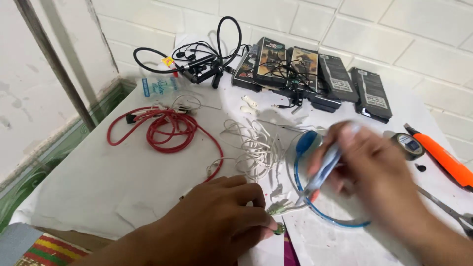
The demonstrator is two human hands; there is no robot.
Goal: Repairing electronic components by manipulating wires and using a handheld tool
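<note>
- Pinching a small green-tipped part between thumb and fingertips, the left hand rests on the counter with its fingers curled shut around that part; what the part is cannot be told.
- The right hand is closed around a pale blue and white pen-shaped tool, held at a slant with its thin tip pointing down toward the green-tipped part. This hand is blurred, so its exact finger placement cannot be told.
- A blue headband lies on the counter under the right hand; all positions below are given relative to this headband.
- Just beside the headband, on its left, lies a tangle of white wire.
- Further left of the headband, past the white wire, lies a coil of red cable.
- Behind the headband, against the tiled wall, stands a row of dark product boxes.
- Behind and to the left of the headband, beside the boxes, lies a black neckband earphone set with looped cables.
- To the right of the headband lie a roll of dark tape and, beyond it, an orange utility knife.
- Right of the headband and nearer the person, a pair of metal scissors lies partly out of view.
</note>
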